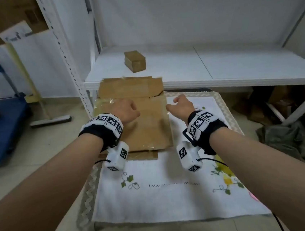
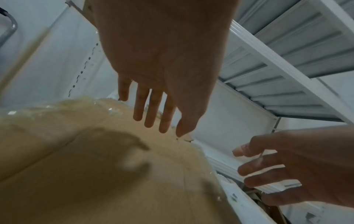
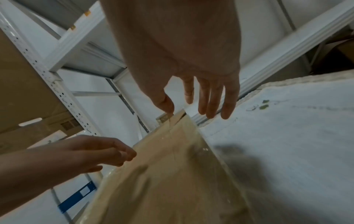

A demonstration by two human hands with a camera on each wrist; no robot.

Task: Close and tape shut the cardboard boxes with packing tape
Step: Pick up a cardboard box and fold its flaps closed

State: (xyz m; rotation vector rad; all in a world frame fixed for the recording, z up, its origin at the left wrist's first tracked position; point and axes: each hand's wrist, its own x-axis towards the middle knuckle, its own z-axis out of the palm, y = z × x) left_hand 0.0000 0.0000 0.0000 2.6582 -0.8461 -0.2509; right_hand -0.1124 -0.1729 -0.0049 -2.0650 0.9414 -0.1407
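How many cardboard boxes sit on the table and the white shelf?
2. A flattened cardboard box lies on the cloth-covered table under the hands; a small closed cardboard box stands on the white shelf. Others may be hidden.

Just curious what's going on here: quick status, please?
Left hand and right hand open, holding nothing, over the flattened cardboard box. Small box on shelf. No tape roll seen.

flattened cardboard box [image 1: 139, 124] lies on the cloth-covered table [image 1: 175, 197].
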